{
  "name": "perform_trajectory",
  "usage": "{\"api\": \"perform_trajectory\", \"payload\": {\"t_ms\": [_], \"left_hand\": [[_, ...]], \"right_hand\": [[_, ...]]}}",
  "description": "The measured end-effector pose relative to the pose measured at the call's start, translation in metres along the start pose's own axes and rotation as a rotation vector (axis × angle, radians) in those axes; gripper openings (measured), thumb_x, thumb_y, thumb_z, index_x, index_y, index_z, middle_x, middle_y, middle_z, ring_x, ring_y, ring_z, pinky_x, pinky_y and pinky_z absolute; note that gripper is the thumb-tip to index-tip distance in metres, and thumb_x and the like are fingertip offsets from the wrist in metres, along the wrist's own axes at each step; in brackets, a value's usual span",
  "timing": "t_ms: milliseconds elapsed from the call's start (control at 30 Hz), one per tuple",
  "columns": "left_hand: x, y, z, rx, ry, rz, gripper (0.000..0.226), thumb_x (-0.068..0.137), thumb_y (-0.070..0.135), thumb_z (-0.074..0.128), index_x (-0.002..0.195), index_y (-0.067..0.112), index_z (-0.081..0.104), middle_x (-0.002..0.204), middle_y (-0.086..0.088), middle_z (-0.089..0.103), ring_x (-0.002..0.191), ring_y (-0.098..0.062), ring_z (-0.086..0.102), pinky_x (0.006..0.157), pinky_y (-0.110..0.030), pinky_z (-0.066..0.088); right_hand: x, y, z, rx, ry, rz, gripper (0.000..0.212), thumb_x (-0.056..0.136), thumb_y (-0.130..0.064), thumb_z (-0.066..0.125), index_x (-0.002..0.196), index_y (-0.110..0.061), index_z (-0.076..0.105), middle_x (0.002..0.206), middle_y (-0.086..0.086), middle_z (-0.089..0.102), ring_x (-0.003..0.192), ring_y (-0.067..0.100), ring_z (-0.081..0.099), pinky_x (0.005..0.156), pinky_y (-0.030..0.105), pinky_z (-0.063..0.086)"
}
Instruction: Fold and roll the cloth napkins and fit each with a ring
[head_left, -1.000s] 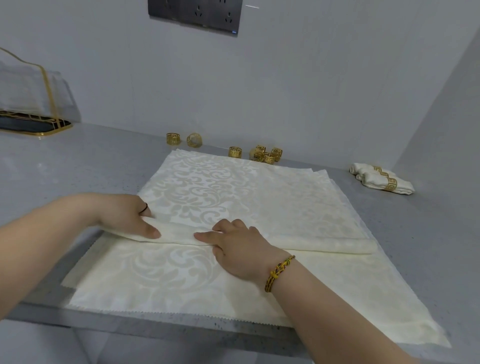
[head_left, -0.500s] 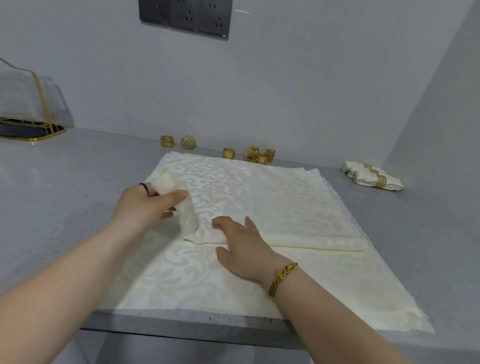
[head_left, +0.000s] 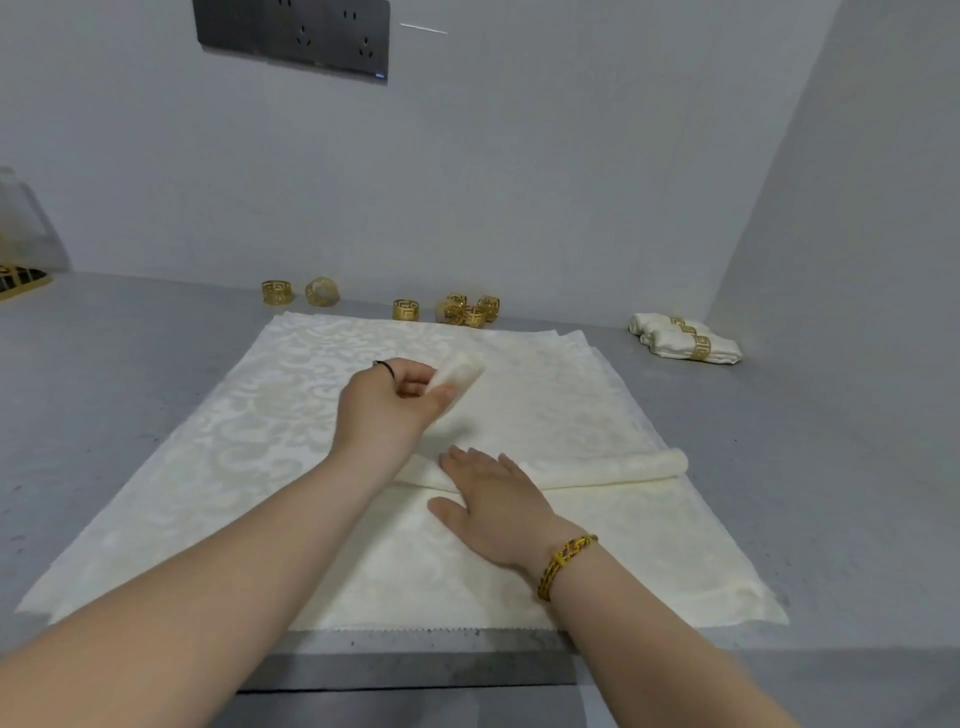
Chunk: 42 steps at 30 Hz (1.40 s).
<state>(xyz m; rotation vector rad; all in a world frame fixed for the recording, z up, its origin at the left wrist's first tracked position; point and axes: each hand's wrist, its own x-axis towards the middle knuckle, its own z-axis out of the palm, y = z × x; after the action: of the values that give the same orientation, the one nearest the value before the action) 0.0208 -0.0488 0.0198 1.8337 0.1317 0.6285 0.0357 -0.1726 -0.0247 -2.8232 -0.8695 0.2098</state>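
Left hand (head_left: 387, 410) pinches the raised end of the rolled napkin (head_left: 613, 465), which lies across the flat napkins (head_left: 260, 441) on the table (head_left: 104, 389). Right hand (head_left: 491, 499), fingers straight, pins its middle. Likely fault: the pressure slips and the roll unwinds.

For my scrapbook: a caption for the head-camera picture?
Left hand holds up one end of the rolled napkin; right hand presses its middle.

A grey speckled desk (head_left: 130, 415) fills the lower frame, its front edge running along the bottom. Behind it rises a pale grey wall (head_left: 519, 182) with a dark socket panel (head_left: 291, 36) at upper left. A gold wire stand (head_left: 21, 278) sits at the far left edge, partly cut off.
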Motion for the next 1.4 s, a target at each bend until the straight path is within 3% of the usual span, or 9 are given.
{"api": "perform_trajectory", "payload": {"t_ms": [133,300,467,600,800,1033,1200,1300,1400], "left_hand": [[-0.007,-0.01,0.023,0.084,-0.072,0.005,0.011,0.078,0.018,0.068,0.075,0.021,0.059,0.069,0.014,0.055,0.066,0.001,0.051,0.056,0.0,0.037],[-0.016,-0.027,0.037,-0.018,-0.09,-0.097,0.017,0.073,0.02,0.073,0.064,0.026,0.06,0.072,0.004,0.061,0.076,-0.017,0.059,0.073,-0.031,0.047],[-0.016,-0.031,0.041,0.059,-0.11,-0.08,0.019,0.079,0.016,0.067,0.066,0.025,0.056,0.071,0.008,0.057,0.069,-0.01,0.053,0.061,-0.019,0.038],[-0.021,-0.037,0.043,0.194,-0.173,-0.039,0.024,0.081,0.014,0.063,0.066,0.03,0.053,0.078,0.011,0.056,0.079,-0.014,0.054,0.065,-0.024,0.038],[-0.024,-0.035,0.049,0.369,-0.253,0.154,0.015,0.084,0.014,0.061,0.08,0.025,0.053,0.078,0.026,0.044,0.087,-0.006,0.045,0.066,-0.002,0.031],[-0.027,-0.038,0.048,0.427,-0.368,0.177,0.005,0.083,0.02,0.063,0.086,0.021,0.066,0.083,0.025,0.047,0.092,-0.005,0.049,0.069,-0.001,0.031],[-0.027,-0.04,0.047,0.556,-0.449,0.272,0.038,0.087,0.042,0.045,0.114,0.02,0.062,0.129,0.015,0.051,0.121,-0.007,0.045,0.093,-0.015,0.031],[-0.027,-0.04,0.045,0.733,-0.599,0.408,0.084,0.063,0.066,0.012,0.135,0.034,0.038,0.144,0.016,0.036,0.132,-0.006,0.032,0.104,-0.018,0.02],[-0.025,-0.043,0.048,0.838,-0.651,0.415,0.089,0.06,0.069,0.001,0.139,0.039,0.029,0.149,0.016,0.026,0.136,-0.006,0.024,0.109,-0.023,0.013]], "right_hand": [[0.002,0.006,0.007,0.086,0.061,-0.036,0.063,0.094,-0.044,0.036,0.145,-0.013,0.016,0.153,0.004,0.018,0.141,0.016,0.013,0.114,0.032,0.003],[0.001,0.014,0.003,0.325,0.075,-0.079,0.072,0.068,-0.032,0.034,0.137,-0.011,0.034,0.133,0.009,0.045,0.125,0.024,0.037,0.108,0.033,0.028],[-0.013,0.024,-0.003,0.562,0.272,0.007,0.051,0.077,-0.017,0.041,0.128,-0.014,0.048,0.131,0.003,0.052,0.122,0.016,0.045,0.104,0.017,0.023],[-0.029,0.065,-0.014,0.308,0.413,0.167,0.031,0.091,-0.01,0.044,0.119,-0.013,0.058,0.128,-0.001,0.057,0.122,0.012,0.046,0.109,0.016,0.001],[-0.035,0.084,-0.008,0.469,0.366,0.194,0.026,0.092,-0.013,0.049,0.114,-0.012,0.063,0.13,-0.001,0.055,0.123,0.009,0.046,0.111,0.017,0.005],[-0.036,0.082,-0.006,0.481,0.402,0.201,0.026,0.091,-0.011,0.05,0.114,-0.011,0.063,0.129,0.001,0.055,0.125,0.012,0.043,0.108,0.014,0.01],[-0.046,0.08,-0.016,0.589,0.987,0.414,0.019,0.087,-0.003,0.049,0.099,-0.008,0.061,0.111,0.003,0.051,0.117,0.019,0.038,0.08,0.011,0.024],[-0.056,0.086,-0.023,0.944,1.008,0.622,0.022,0.088,-0.005,0.045,0.106,-0.016,0.051,0.117,0.002,0.042,0.116,0.022,0.04,0.084,0.022,0.032],[-0.06,0.091,-0.032,1.376,1.032,0.704,0.034,0.089,-0.003,0.042,0.123,-0.01,0.046,0.1,-0.002,0.049,0.087,0.014,0.051,0.075,0.024,0.041]]}}
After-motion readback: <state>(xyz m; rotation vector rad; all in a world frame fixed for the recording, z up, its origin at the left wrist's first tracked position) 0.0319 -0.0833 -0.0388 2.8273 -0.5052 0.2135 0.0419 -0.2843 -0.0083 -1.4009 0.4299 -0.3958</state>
